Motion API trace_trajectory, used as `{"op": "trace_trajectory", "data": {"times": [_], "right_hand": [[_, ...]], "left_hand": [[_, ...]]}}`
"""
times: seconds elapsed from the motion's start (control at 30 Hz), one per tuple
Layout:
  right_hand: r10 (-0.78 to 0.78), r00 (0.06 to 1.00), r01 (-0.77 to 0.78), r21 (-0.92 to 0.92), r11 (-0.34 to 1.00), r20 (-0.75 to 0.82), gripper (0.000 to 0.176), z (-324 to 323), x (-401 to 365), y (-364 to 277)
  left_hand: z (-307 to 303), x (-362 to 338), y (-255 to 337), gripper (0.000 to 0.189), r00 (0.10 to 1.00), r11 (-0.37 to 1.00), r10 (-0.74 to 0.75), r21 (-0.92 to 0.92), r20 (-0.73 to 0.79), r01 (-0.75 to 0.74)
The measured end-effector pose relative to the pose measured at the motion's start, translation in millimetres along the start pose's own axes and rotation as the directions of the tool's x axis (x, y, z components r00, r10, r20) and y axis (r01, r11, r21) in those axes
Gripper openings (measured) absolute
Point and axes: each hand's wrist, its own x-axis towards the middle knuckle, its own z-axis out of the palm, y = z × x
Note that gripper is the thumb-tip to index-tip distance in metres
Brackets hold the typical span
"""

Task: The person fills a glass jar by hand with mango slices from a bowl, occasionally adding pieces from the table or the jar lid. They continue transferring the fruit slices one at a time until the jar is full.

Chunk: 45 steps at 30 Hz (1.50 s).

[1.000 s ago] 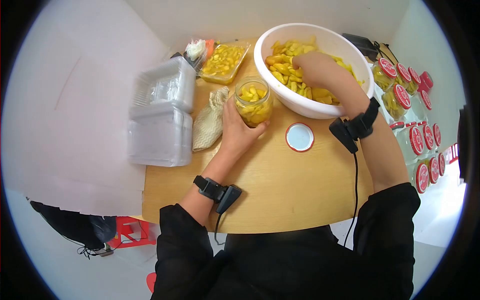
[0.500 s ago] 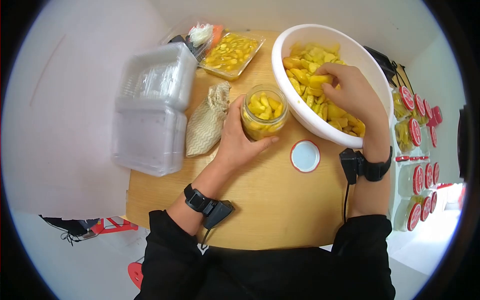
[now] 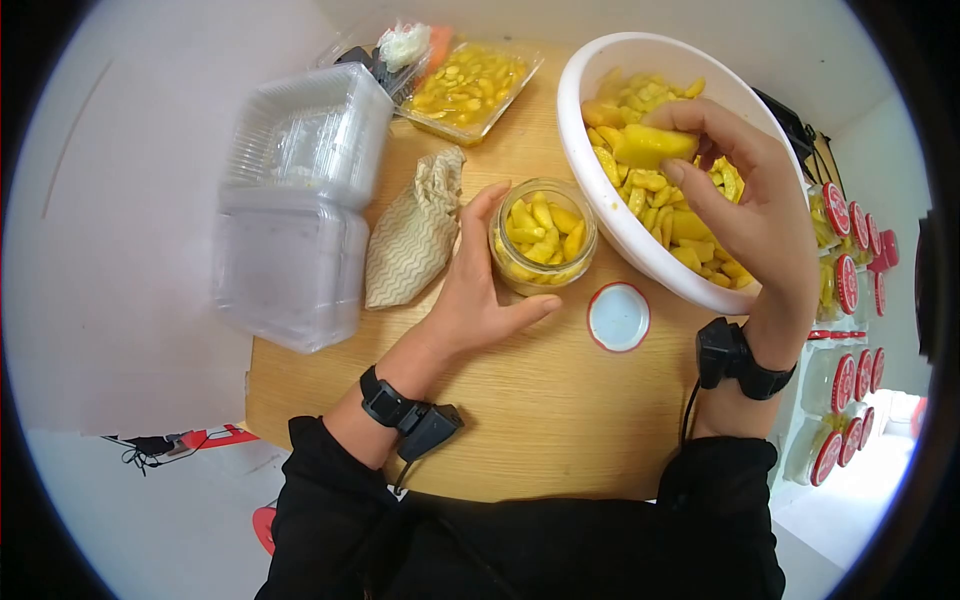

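Observation:
My left hand [image 3: 485, 300] curves around the left side of an open glass jar [image 3: 545, 275], thumb in front and fingers behind. Several yellow fruit slices [image 3: 543, 240] show inside the jar. Over the big white tub [image 3: 655, 262] on the right, my right hand [image 3: 745, 185] pinches a thick yellow fruit slice [image 3: 652, 147] between thumb and fingers. More yellow pieces [image 3: 690, 235] fill the tub beneath it. A round white lid with a red rim [image 3: 618, 317] lies on the table, right of the jar and apart from it.
Clear plastic boxes [image 3: 290, 265] stand at the left, beside a zigzag-patterned cloth bundle [image 3: 415, 235]. Behind is a clear tray of yellow pieces [image 3: 470, 90]. Several red-lidded jars [image 3: 843, 380] line the right side. Black sensors with cables [image 3: 425, 428] are strapped to both wrists.
My right hand has lifted a yellow slice up from the pile in the tub. My left thumb sits a little farther off the jar. The whole view has shifted slightly.

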Motion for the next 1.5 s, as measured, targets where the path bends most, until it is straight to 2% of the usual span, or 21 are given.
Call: {"op": "trace_trajectory", "data": {"times": [0.03, 0.13, 0.23, 0.33, 0.43, 0.53, 0.63, 0.87, 1.03, 1.27, 1.37, 1.5], "right_hand": [[-0.003, 1.000, 0.003, 0.026, 1.000, -0.002, 0.027, 2, -1, -5], [-0.042, 0.999, 0.040, 0.035, 0.999, 0.034, 0.026, 10, -2, -27], [-0.083, 0.992, 0.078, 0.058, 0.995, 0.090, 0.026, 23, -3, -31], [-0.106, 0.989, 0.104, 0.028, 0.994, 0.099, 0.028, 37, -4, -33], [-0.117, 0.986, 0.121, -0.025, 0.992, 0.120, 0.027, 43, -3, -36], [-0.142, 0.980, 0.161, -0.134, 0.978, 0.143, 0.023, 47, -2, -39], [-0.151, 0.974, 0.185, -0.202, 0.962, 0.169, 0.020, 50, -4, -40], [-0.143, 0.975, 0.175, -0.193, 0.965, 0.172, 0.016, 48, -6, -39], [-0.072, 0.990, 0.091, -0.168, 0.981, 0.118, 0.013, 52, -6, -38], [-0.021, 0.994, 0.039, -0.175, 0.984, 0.105, 0.011, 62, -6, -33], [-0.042, 0.995, 0.057, -0.170, 0.984, 0.090, 0.003, 65, -7, -34], [-0.037, 0.995, 0.046, -0.097, 0.994, 0.094, 0.008, 57, -5, -32]], "left_hand": [[-1, 1, 1, 0.116, 0.999, 0.999, 0.052, -0.018, 0.000, -0.052], [-2, 0, 3, 0.104, 0.999, 0.985, 0.038, -0.172, 0.022, -0.033], [0, -2, 0, 0.092, 1.000, 0.945, -0.008, -0.326, -0.029, -0.002], [-5, -3, 0, 0.087, 0.998, 0.959, -0.002, -0.283, -0.055, -0.014], [-7, -2, -7, 0.085, 0.995, 0.978, 0.071, -0.193, -0.076, -0.084], [-11, 1, 3, 0.084, 0.991, 0.992, 0.124, -0.006, -0.040, -0.124], [-10, 1, 5, 0.085, 0.986, 0.985, 0.163, 0.068, -0.018, -0.162], [-11, 2, 2, 0.084, 0.991, 0.991, 0.134, -0.032, 0.022, -0.134], [-7, -2, 1, 0.083, 0.995, 0.988, 0.091, -0.129, 0.030, -0.087], [-8, -2, 3, 0.085, 0.996, 0.989, 0.069, -0.137, 0.048, -0.062], [-8, -2, 1, 0.086, 0.996, 0.988, 0.077, -0.134, 0.052, -0.070], [-7, -1, 2, 0.091, 0.995, 0.983, 0.068, -0.177, 0.072, -0.054]]}}
